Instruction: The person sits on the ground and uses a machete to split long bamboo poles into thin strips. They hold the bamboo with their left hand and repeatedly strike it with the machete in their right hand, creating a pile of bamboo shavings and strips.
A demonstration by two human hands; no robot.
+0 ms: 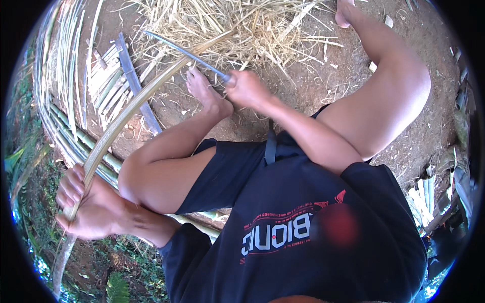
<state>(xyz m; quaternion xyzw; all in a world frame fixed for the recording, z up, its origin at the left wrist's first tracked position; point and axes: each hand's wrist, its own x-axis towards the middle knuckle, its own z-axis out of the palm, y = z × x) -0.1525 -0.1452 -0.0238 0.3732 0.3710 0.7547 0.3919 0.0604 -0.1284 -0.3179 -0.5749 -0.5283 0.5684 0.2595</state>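
1. The left hand (86, 207), at the near left of the scene, is gripping a long, pale, curved bamboo strip (126, 113); its fingers are clenched round the strip's near part, with the end passing out below the fist.
2. The strip is arching from that hand up and to the right, over the bare left knee, toward the far centre, where it is meeting the blade.
3. The right hand (247, 88), far centre, is closing in a fist on the handle of a long, thin, grey metal knife (184, 50); the blade is pointing far-left and lying across the strip near the bare foot (204, 91).
4. Step in hand, by judgement: the blade is shaving or splitting the strip, as the heap of dry straw-coloured shavings (237, 25) beyond the foot suggests.
5. The next move is likely calling for a steady pull on the strip with the left fist while the blade is holding a shallow angle, edge kept clear of the toes.
6. Cut bamboo slats (108, 83) are lying bundled at the far left on the brown earth floor (323, 86).
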